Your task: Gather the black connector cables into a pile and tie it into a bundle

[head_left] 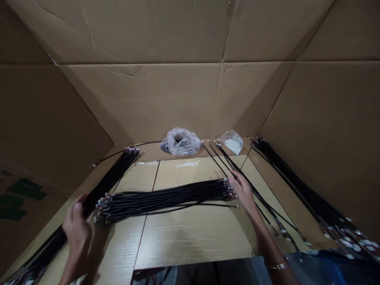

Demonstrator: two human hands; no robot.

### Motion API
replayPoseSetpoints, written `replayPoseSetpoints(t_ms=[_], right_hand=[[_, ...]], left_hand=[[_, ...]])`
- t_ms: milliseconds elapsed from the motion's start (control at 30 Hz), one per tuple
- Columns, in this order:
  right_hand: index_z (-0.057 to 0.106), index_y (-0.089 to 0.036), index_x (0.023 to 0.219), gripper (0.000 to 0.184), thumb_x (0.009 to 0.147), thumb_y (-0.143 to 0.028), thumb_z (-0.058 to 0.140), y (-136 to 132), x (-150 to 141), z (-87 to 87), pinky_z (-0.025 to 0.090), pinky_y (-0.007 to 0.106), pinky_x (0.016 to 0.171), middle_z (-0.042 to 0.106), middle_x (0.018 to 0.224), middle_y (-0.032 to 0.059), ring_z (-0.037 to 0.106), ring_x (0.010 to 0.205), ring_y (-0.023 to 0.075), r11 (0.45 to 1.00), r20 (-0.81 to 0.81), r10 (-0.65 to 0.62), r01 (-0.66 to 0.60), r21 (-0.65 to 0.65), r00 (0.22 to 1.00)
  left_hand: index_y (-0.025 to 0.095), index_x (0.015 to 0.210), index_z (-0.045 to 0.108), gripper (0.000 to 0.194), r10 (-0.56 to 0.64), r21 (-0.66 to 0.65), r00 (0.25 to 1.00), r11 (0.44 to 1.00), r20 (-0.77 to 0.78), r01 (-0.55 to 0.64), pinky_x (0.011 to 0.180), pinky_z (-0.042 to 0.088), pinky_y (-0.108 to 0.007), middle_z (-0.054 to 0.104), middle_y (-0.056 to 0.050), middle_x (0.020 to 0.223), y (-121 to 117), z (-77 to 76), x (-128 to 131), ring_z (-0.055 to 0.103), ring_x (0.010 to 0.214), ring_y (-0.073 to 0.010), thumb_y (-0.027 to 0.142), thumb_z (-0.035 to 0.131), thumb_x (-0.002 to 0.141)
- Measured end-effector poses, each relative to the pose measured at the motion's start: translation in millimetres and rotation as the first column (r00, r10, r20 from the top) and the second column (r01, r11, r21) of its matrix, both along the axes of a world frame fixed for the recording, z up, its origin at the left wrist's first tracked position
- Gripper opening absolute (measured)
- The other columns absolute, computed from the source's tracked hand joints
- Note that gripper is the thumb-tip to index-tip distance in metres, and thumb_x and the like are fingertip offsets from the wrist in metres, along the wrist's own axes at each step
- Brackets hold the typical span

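Note:
Across the middle of the table lies a bundle of black cables (169,197) with small white connectors at both ends. One cable sits a little apart along its front side. My right hand (244,193) is at the bundle's right end, fingers stretched out and touching the connectors there. Beyond the bundle's left end is my left hand (76,226), its fingers loosely curved and apart, in front of a second cable bundle (105,180) on the left. Whether it touches that second bundle is unclear. Several loose cables (257,190) run under and past my right hand.
Cardboard walls (166,103) enclose the table (190,233) at the back and sides. Against the back wall sit a clear plastic bag with a roll (182,141) and a small bag of white pieces (233,142). Another long cable bundle (291,186) lies along the right wall.

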State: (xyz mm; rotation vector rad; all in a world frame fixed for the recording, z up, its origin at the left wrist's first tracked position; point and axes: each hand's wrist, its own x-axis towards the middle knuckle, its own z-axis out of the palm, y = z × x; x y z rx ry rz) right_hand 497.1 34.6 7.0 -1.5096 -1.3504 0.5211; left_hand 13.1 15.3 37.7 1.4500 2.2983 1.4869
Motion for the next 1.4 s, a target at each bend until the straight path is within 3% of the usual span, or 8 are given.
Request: replayPoseSetpoints(t_ms=[100, 200, 300, 400, 500, 600, 833, 1400], right_hand=[[0.051, -0.023, 0.141, 0.070, 0.079, -0.052, 0.063, -5, -1, 26.7, 0.026, 0.050, 0.115, 0.049, 0.148, 0.0128, 0.038, 0.140, 0.0310, 0.964, 0.430, 0.267, -0.237, -0.123, 0.863], [0.036, -0.020, 0.152, 0.099, 0.065, -0.045, 0.077, 1, -17, 47.7, 0.016, 0.053, 0.118, 0.037, 0.156, 0.0163, 0.026, 0.146, 0.0359, 0.837, 0.642, 0.547, -0.353, -0.418, 0.537], [0.028, -0.015, 0.155, 0.119, 0.054, -0.040, 0.085, 16, -38, 52.5, 0.010, 0.056, 0.119, 0.032, 0.157, 0.0216, 0.023, 0.146, 0.0407, 0.736, 0.681, 0.673, -0.347, -0.581, 0.289], [0.026, -0.014, 0.155, 0.124, 0.050, -0.034, 0.087, 30, -50, 46.8, 0.010, 0.058, 0.117, 0.040, 0.152, 0.0248, 0.032, 0.141, 0.0425, 0.710, 0.694, 0.698, -0.303, -0.636, 0.177], [0.024, -0.012, 0.155, 0.123, 0.051, -0.029, 0.086, 36, -51, 41.8, 0.012, 0.059, 0.116, 0.052, 0.141, 0.0252, 0.045, 0.133, 0.0413, 0.696, 0.684, 0.713, -0.274, -0.664, 0.154], [0.028, -0.010, 0.153, 0.112, 0.056, -0.023, 0.081, 38, -51, 43.6, 0.019, 0.056, 0.115, 0.053, 0.138, 0.0250, 0.048, 0.129, 0.0396, 0.687, 0.679, 0.720, -0.294, -0.665, 0.146], [0.061, -0.003, 0.120, 0.052, 0.070, -0.016, 0.069, 43, -57, 57.3, 0.041, 0.043, 0.100, 0.063, 0.120, 0.0253, 0.058, 0.116, 0.0353, 0.675, 0.692, 0.718, -0.313, -0.668, 0.071], [0.065, -0.012, 0.114, 0.042, 0.072, -0.015, 0.067, 45, -53, 56.0, 0.042, 0.043, 0.097, 0.067, 0.119, 0.0190, 0.061, 0.113, 0.0325, 0.674, 0.679, 0.723, -0.345, -0.653, 0.126]], left_hand=[[0.017, 0.134, 0.051, 0.075, -0.153, -0.014, 0.964, 0.988, -0.216, 0.154, 0.104, 0.043, -0.053, 0.059, -0.016, 0.134, -6, 14.3, 15, 0.054, 0.124, -0.0378, 0.071, 0.042, 0.082], [0.021, 0.144, 0.040, 0.084, -0.581, -0.295, 0.630, 0.811, -0.515, 0.506, 0.113, 0.034, -0.051, 0.051, -0.016, 0.146, 0, 19.8, 43, 0.043, 0.137, -0.0369, 0.063, 0.060, 0.074], [0.019, 0.150, 0.032, 0.096, -0.781, -0.621, 0.346, 0.623, -0.519, 0.476, 0.116, 0.027, -0.051, 0.039, -0.017, 0.155, 17, 17.3, 69, 0.031, 0.145, -0.0368, 0.045, 0.069, 0.065], [0.018, 0.149, 0.035, 0.096, -0.879, -0.812, 0.246, 0.473, -0.409, 0.341, 0.116, 0.026, -0.052, 0.047, -0.018, 0.149, 33, 17.3, 80, 0.039, 0.141, -0.0360, 0.031, 0.068, 0.060], [0.019, 0.145, 0.043, 0.086, -0.919, -0.869, 0.228, 0.383, -0.323, 0.314, 0.111, 0.035, -0.047, 0.058, -0.016, 0.138, 42, 22.1, 82, 0.055, 0.127, -0.0327, 0.020, 0.064, 0.061], [0.020, 0.137, 0.052, 0.075, -0.924, -0.872, 0.228, 0.368, -0.306, 0.323, 0.104, 0.043, -0.042, 0.063, -0.015, 0.129, 45, 26.9, 84, 0.061, 0.118, -0.0308, 0.016, 0.062, 0.063], [0.017, 0.129, 0.058, 0.059, -0.947, -0.927, 0.227, 0.282, -0.228, 0.246, 0.094, 0.048, -0.038, 0.064, -0.014, 0.121, 55, 32.9, 90, 0.066, 0.106, -0.0288, 0.014, 0.058, 0.070], [0.020, 0.117, 0.063, 0.045, -0.953, -0.861, 0.268, 0.249, -0.138, 0.443, 0.081, 0.050, -0.031, 0.065, -0.009, 0.105, 62, 14.0, 69, 0.066, 0.093, -0.0240, 0.018, 0.047, 0.075]])
